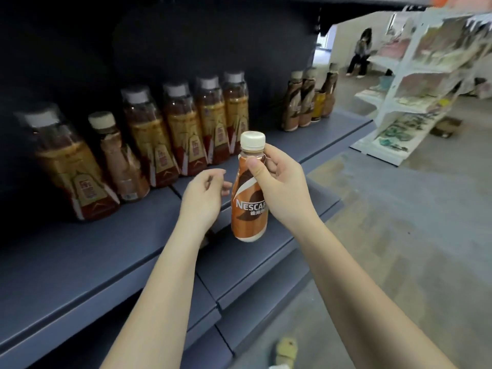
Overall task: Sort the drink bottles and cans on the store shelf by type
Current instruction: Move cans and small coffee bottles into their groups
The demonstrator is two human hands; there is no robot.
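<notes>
My right hand [279, 182] grips a brown Nescafe coffee bottle [246, 206] with a cream cap by its neck, upright above the dark blue shelf [106, 251]. My left hand [203, 194] hovers just left of the bottle, fingers loosely curled and apart, holding nothing. A row of several amber tea bottles [183, 129] with white caps stands along the back of the shelf. One coffee bottle [121, 158] stands among them near the left. Further right, a small group of coffee bottles [299, 99] and a yellow one [318, 105] stand at the shelf's end.
A lower shelf tier [266, 275] juts out below the first. A white display rack [415, 83] with packaged goods stands to the right on the grey floor [399, 222]. A person [360, 53] sits far back. A sandal [286, 350] shows at the bottom.
</notes>
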